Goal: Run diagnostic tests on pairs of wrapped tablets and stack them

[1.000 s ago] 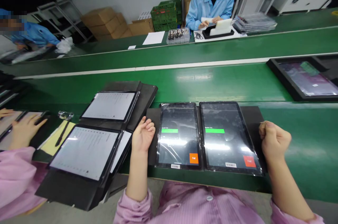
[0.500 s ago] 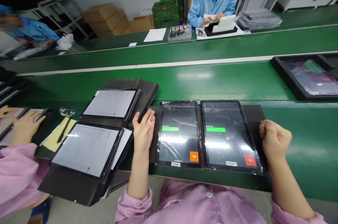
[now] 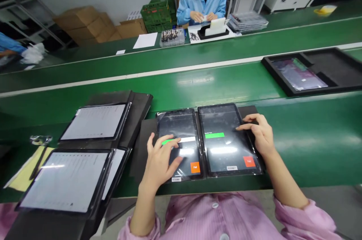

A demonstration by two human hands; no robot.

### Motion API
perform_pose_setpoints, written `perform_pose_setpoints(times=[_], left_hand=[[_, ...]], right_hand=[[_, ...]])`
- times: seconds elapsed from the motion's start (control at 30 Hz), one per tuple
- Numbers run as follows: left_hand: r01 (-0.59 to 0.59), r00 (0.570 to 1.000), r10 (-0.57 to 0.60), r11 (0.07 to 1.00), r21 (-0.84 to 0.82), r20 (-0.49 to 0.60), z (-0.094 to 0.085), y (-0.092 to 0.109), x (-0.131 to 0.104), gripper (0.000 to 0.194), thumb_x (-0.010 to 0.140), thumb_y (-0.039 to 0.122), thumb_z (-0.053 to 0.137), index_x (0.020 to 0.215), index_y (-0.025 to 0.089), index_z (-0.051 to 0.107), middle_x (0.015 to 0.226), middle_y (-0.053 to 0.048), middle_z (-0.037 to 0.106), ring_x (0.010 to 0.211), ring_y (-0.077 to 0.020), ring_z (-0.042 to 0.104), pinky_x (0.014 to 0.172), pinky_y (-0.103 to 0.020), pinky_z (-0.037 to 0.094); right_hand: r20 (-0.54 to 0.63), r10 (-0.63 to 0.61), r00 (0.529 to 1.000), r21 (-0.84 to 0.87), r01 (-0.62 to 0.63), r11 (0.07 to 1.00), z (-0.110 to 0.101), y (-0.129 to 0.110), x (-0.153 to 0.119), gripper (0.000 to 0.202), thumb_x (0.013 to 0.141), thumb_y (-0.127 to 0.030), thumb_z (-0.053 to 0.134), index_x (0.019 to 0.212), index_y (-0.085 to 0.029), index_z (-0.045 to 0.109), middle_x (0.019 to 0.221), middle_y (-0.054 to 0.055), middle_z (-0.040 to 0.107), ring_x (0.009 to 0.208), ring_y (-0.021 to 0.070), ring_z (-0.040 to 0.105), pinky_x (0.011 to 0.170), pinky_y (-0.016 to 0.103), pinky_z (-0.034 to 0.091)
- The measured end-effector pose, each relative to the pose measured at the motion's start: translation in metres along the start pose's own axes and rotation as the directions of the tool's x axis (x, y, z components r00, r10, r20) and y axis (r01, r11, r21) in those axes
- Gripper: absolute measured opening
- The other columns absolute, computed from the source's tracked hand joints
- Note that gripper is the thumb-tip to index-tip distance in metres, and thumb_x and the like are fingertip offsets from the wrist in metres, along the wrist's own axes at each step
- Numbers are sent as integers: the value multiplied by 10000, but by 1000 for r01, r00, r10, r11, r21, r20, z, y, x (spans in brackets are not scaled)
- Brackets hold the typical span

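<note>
Two dark tablets lie side by side on black pads at the bench's front. My left hand (image 3: 160, 161), fingers spread and holding nothing, is over the left tablet (image 3: 183, 123), which shows a green bar, a white bar and an orange Fail box. At the right edge of the right tablet (image 3: 220, 119) is my right hand (image 3: 258, 132), its fingers apart and index finger reaching over the screen. That tablet shows a green bar and a red Fail box. Whether either fingertip touches glass, I cannot tell.
Two lit tablets (image 3: 63, 183) (image 3: 94, 121) rest on black cases at left, beside a yellow cloth (image 3: 28, 168). A black foam tray (image 3: 333, 66) holding a tablet sits at back right. Across the bench works a person in blue (image 3: 202, 2).
My left hand has moved right over the left tablet. My right fist has opened and come to the right tablet. A white bar now shows on the left screen; the view has shifted right.
</note>
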State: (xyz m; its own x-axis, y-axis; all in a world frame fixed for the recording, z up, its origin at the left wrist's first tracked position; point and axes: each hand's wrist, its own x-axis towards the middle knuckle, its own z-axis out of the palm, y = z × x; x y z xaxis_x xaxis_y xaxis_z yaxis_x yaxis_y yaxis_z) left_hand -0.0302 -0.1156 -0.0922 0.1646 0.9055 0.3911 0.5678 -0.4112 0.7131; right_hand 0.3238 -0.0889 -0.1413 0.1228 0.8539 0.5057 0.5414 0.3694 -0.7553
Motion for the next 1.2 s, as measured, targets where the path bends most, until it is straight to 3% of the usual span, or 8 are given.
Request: perform_pose_setpoints(times=[0.17,0.37,0.47,0.6,0.77,0.97,1.07,1.2], left_hand=[[-188,942,95,944,272,322,-9,0,6,336,1052,450,422,1231,246,620,1181,-75,771,1320,-293,605,1271,-676,-82],[-231,889,71,922,310,453,-25,-2,53,397,1078,474,364,1350,234,527,1361,-105,709,1311,-278,634,1296,-661,116],[-294,826,59,894,338,561,-11,-2,89,405,1074,446,420,1391,206,499,1581,-167,531,1447,-296,536,1278,-602,274],[-418,770,96,823,385,631,20,-6,125,598,1056,473,497,1543,166,337,1743,-252,172,1594,-377,287,1246,-652,302],[-531,707,128,746,402,695,37,-4,127,697,1046,516,523,1597,178,262,1725,-266,217,1522,-413,419,1195,-599,393],[-479,758,124,772,418,640,25,1,114,664,1046,510,524,1592,199,306,1487,-216,531,1247,-356,675,1038,-501,536],[-406,807,81,796,450,586,26,-7,121,660,1036,522,520,1567,183,321,1557,-252,452,1387,-410,566,1145,-659,417],[-399,755,102,855,331,647,21,-12,120,619,1025,538,512,1500,166,374,1609,-240,434,1480,-383,474,1219,-646,338]], right_hand=[[-7,-22,1000,17,22,1000,0,2,-1,567,1046,-504,385,826,-293,863,1036,82,629,997,251,590,887,438,496],[137,-82,987,-175,106,979,2,1,-3,517,1032,-395,403,795,-354,860,1109,69,630,1039,273,572,976,504,449],[142,-55,988,-258,91,962,0,-1,5,550,1038,-389,365,805,-347,861,1191,73,609,1091,288,554,1034,527,435],[258,62,964,-358,36,933,1,0,38,607,1078,-474,238,1158,-359,828,1338,102,546,1215,327,508,1095,560,421],[361,205,910,-584,49,810,10,2,80,535,1083,-533,303,1339,-368,743,1523,150,460,1369,409,382,1115,662,333],[508,82,858,-515,225,827,4,-5,90,577,1103,-448,298,1015,-361,861,1507,78,535,1382,350,405,1189,610,247],[457,131,880,-547,162,822,7,-7,95,543,1101,-417,298,1160,-340,832,1507,120,530,1386,355,406,1178,608,270],[524,85,848,-503,227,834,5,-6,93,568,1099,-456,309,1035,-340,861,1497,101,548,1385,354,414,1198,617,227]])
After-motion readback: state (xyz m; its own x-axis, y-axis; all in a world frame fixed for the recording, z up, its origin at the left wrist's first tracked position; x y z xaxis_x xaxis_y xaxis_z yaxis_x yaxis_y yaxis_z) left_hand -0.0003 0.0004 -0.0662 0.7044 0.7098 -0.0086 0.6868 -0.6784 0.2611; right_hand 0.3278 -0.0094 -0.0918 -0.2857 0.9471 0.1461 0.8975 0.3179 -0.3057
